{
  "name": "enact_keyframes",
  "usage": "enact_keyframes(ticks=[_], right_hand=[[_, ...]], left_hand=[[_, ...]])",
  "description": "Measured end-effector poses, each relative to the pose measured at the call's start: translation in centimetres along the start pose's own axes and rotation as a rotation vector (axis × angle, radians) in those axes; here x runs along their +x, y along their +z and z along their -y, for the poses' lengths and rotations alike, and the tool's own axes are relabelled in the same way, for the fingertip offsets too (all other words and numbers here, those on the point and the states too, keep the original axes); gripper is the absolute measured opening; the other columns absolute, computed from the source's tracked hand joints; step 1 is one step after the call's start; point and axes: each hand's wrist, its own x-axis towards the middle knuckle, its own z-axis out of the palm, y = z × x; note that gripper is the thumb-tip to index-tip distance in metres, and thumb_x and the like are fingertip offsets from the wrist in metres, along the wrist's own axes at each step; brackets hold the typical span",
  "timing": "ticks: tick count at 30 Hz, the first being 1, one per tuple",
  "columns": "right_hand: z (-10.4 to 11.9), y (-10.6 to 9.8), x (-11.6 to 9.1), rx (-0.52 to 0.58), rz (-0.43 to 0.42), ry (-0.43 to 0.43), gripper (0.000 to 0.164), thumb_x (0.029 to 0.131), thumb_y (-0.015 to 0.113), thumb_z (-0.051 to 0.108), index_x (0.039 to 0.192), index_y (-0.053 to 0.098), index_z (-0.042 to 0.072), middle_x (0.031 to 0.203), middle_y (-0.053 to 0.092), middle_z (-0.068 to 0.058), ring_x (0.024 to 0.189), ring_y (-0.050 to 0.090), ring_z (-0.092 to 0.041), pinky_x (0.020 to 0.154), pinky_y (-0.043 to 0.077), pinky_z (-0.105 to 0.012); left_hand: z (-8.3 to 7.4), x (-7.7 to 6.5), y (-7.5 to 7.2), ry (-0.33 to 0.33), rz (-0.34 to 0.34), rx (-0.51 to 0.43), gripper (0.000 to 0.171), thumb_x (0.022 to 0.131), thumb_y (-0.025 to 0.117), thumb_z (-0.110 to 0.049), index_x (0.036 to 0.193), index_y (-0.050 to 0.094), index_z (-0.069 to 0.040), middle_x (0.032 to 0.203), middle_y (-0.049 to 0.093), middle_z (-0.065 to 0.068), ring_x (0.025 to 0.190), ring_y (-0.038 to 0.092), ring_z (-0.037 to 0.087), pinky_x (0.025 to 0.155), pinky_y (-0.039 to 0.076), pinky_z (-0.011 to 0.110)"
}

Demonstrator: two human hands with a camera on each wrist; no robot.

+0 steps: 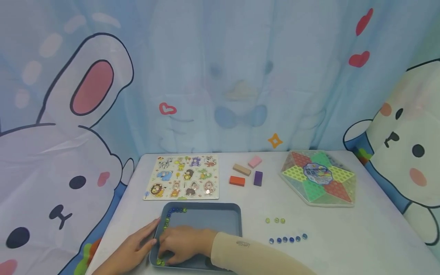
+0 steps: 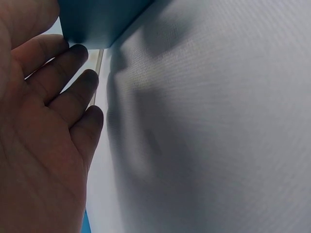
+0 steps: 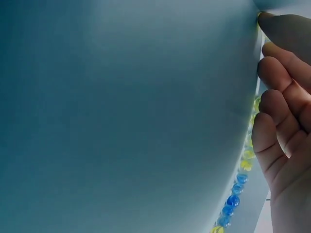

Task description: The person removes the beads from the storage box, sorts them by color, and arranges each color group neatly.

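A grey-blue tray [image 1: 213,217] lies on the table, with blue marbles [image 1: 177,210] and yellow-green marbles [image 1: 160,262] along its inner edges. My left hand [image 1: 132,246] is at the tray's left outer edge, fingers extended and slightly spread in the left wrist view. My right hand [image 1: 187,242] reaches into the tray's near left corner, its fingers bent. In the right wrist view the thumb tip [image 3: 266,19] meets a yellow spot at the corner, a gap separating it from the index finger. Whether those fingers pinch a marble I cannot tell.
Right of the tray lie a row of blue marbles [image 1: 285,240] and several yellow-green marbles [image 1: 276,220]. Behind stand an animal puzzle board [image 1: 185,177], coloured blocks [image 1: 237,181] and a hexagonal board game [image 1: 317,177]. A printed curtain [image 1: 240,76] hangs at the back.
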Motion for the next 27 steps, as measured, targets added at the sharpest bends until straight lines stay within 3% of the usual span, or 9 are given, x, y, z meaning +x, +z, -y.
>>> enact_keyframes(ticks=[11,15,19,21,27], right_hand=[[-0.1,0.1,0.3,0.062,0.001,0.005,0.023,0.093,0.080,0.040,0.115,0.079,0.034,0.101,0.068,0.021,0.089,0.050,0.013,0.075,0.039,0.002],[-0.2,0.1,0.1,0.079,-0.025,0.029,0.021,0.091,0.082,0.038,0.111,0.081,0.032,0.095,0.068,0.021,0.083,0.049,0.014,0.071,0.039,0.003],[-0.5,-0.1,-0.3,0.103,-0.045,0.060,0.019,0.090,0.083,0.039,0.107,0.081,0.032,0.096,0.070,0.022,0.085,0.052,0.015,0.075,0.041,0.004],[-0.7,-0.1,-0.6,0.112,-0.061,0.069,0.018,0.090,0.082,0.040,0.106,0.080,0.032,0.097,0.070,0.023,0.088,0.053,0.015,0.078,0.041,0.003],[-1.5,-0.6,-1.8,0.133,-0.154,0.094,0.020,0.091,0.080,0.042,0.108,0.080,0.030,0.096,0.068,0.021,0.087,0.052,0.013,0.078,0.040,0.003]], left_hand=[[0.2,0.0,0.0,-0.006,0.007,-0.013,0.062,0.109,0.050,-0.047,0.164,0.037,-0.022,0.166,0.044,0.009,0.148,0.046,0.037,0.117,0.052,0.036],[0.1,0.2,0.0,-0.034,0.027,-0.030,0.064,0.108,0.050,-0.051,0.164,0.035,-0.025,0.167,0.042,0.007,0.150,0.044,0.035,0.118,0.050,0.043],[-0.1,0.4,-0.2,-0.077,0.057,-0.058,0.067,0.107,0.050,-0.055,0.165,0.034,-0.025,0.169,0.040,0.006,0.153,0.041,0.034,0.120,0.044,0.052],[-0.2,0.4,-0.3,-0.099,0.067,-0.070,0.067,0.106,0.050,-0.056,0.165,0.034,-0.027,0.169,0.039,0.004,0.154,0.040,0.032,0.121,0.043,0.051],[-0.4,0.2,-0.3,-0.071,0.052,-0.044,0.065,0.108,0.051,-0.051,0.165,0.035,-0.023,0.168,0.040,0.006,0.152,0.041,0.035,0.120,0.048,0.046]])
